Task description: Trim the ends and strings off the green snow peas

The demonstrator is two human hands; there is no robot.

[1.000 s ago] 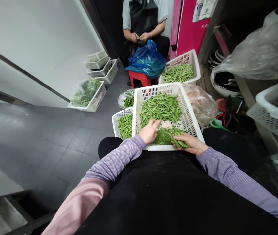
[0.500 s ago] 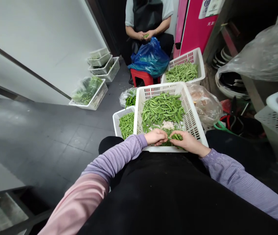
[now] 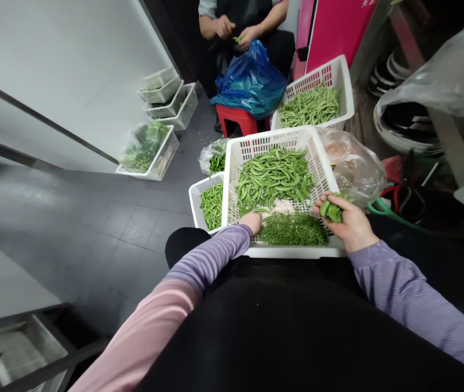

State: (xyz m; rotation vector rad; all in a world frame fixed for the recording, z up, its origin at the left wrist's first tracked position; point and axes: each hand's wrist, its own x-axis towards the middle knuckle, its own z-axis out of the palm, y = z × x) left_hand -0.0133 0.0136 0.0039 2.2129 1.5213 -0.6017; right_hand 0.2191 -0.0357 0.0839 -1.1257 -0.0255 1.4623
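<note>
Fingers of the bare right hand [image 3: 351,222] clasped flat green pods [image 3: 331,212]; whether the left hand [image 3: 251,221], at near left, gripped anything was indiscernible. Wispy green trimmings [image 3: 293,229] lay between, nearer than the heap of smooth, curved green pods [image 3: 275,175] inside the rectangular, slotted white plastic basket [image 3: 289,252].

A blue bag [image 3: 252,81] rests on a red stool [image 3: 237,118], contents unclear.

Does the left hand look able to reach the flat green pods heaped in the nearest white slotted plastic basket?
Probably yes: the left hand is in the basket, close by the pods, nothing visible between.
</note>
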